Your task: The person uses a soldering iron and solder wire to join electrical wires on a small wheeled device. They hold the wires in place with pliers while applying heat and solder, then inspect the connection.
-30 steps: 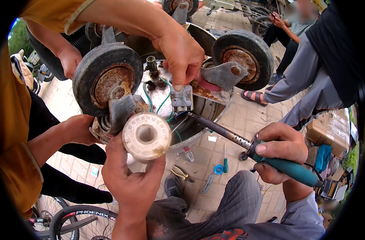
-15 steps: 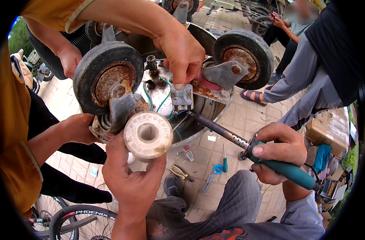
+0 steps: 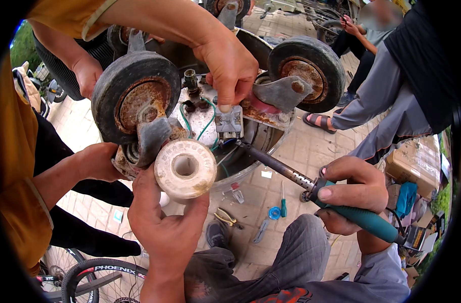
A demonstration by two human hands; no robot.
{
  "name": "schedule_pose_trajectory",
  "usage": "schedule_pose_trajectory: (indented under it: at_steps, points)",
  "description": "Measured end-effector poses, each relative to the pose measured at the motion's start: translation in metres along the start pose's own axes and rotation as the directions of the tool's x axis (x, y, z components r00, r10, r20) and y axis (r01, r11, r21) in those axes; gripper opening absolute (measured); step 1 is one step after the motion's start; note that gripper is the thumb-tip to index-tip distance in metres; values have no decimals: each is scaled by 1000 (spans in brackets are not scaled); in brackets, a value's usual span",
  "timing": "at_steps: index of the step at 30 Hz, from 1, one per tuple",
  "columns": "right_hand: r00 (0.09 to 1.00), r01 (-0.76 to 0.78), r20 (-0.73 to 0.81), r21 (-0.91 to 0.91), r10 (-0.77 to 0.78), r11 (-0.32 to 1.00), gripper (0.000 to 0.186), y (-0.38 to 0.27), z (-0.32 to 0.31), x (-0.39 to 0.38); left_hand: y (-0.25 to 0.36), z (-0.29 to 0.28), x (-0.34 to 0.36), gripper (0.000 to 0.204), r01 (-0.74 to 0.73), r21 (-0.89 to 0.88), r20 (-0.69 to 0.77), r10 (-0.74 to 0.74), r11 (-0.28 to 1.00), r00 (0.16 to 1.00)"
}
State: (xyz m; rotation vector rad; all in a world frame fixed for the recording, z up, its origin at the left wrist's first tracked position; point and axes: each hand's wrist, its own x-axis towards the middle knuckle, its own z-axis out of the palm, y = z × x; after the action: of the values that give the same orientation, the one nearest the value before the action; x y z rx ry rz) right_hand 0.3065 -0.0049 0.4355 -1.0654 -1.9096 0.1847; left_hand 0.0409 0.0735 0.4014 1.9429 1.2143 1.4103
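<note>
In the head view, I see the person's left hand (image 3: 167, 222) pinching a dirty white spool (image 3: 185, 184) between thumb and fingers, its flat ring face turned up. It sits in front of the lower edge of a round tub (image 3: 240, 177), just below the left caster wheel (image 3: 127, 93). The right hand (image 3: 354, 194) is closed around the teal handle of a soldering iron (image 3: 286, 170), thumb laid along the top near the collar. The iron slants up and to the left, and its tip is right at the lower edge of a grey block (image 3: 233, 121); whether the two touch, I can't tell from here. A thin pale strand (image 3: 227, 155) shows between the spool and the tip.

A co-worker's hand (image 3: 228, 65) reaches in from above, fingertip down on the block. Green wires (image 3: 208, 125) curve over the white plate beside it. Another hand (image 3: 101, 161), at a mustard sleeve, grips the bracket end under the left wheel. Across the tub stands the right caster wheel (image 3: 321, 68), rusty at its hub. On the paved ground lie pliers (image 3: 225, 217), a small screwdriver (image 3: 283, 207), a blue round tin (image 3: 274, 212) and a knife (image 3: 261, 232).
</note>
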Motion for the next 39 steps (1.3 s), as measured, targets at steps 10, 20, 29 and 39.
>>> schedule_pose_trajectory:
  at_steps: [10,20,29,39]
  points:
    - [999,24,-34,-18,-25,1000,47,0,1,-1,2,1,1,53,3,-31,-5,-3,1000,1000]
    - [1000,16,-3,-10,-16,1000,50,2,0,0,1,1,3,53,-27,28,17,27,999,1000]
    - [1000,3,-21,16,-3,1000,49,3,0,2,2,4,6,52,-23,40,8,23,999,1000]
    - [1000,2,-19,-11,-2,1000,47,4,-3,2,3,4,9,48,10,34,4,-10,999,1000]
